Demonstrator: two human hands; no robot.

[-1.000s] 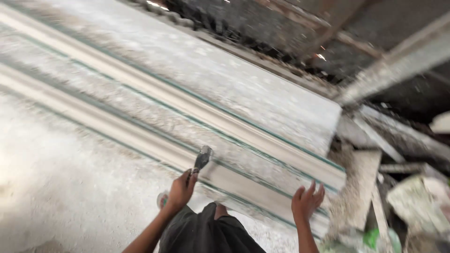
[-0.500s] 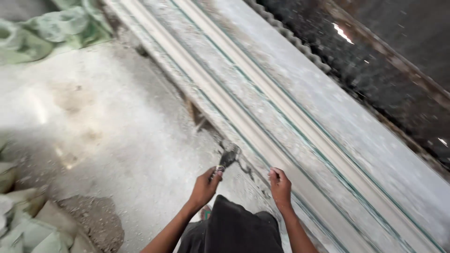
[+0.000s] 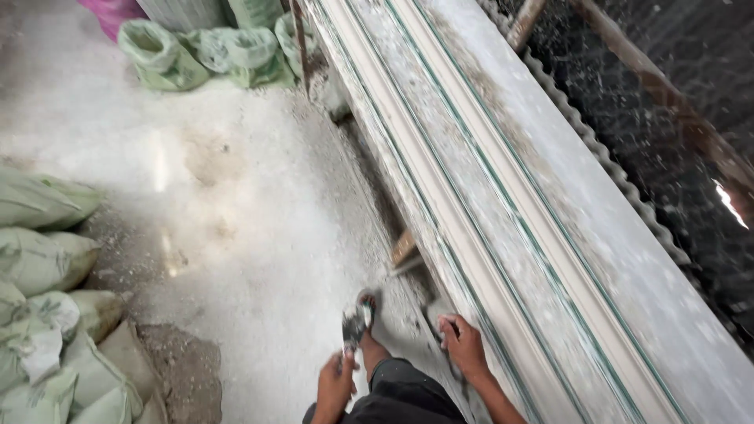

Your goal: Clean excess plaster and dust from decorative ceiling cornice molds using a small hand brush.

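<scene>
Scraper point(image 3: 355, 323), apparently, beside dusty mould point(image 3: 503, 204)

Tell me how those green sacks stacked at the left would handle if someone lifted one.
The green sacks look bulging and slumped, so one would likely sag and feel heavy. Their woven skin, dusted white like the floor, may slip in the fingers. They lie flat and seem unlikely to roll.

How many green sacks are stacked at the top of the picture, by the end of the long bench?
3 show: one green sack at the left, one in the middle, one behind at the frame edge. More may lie out of view.
</scene>
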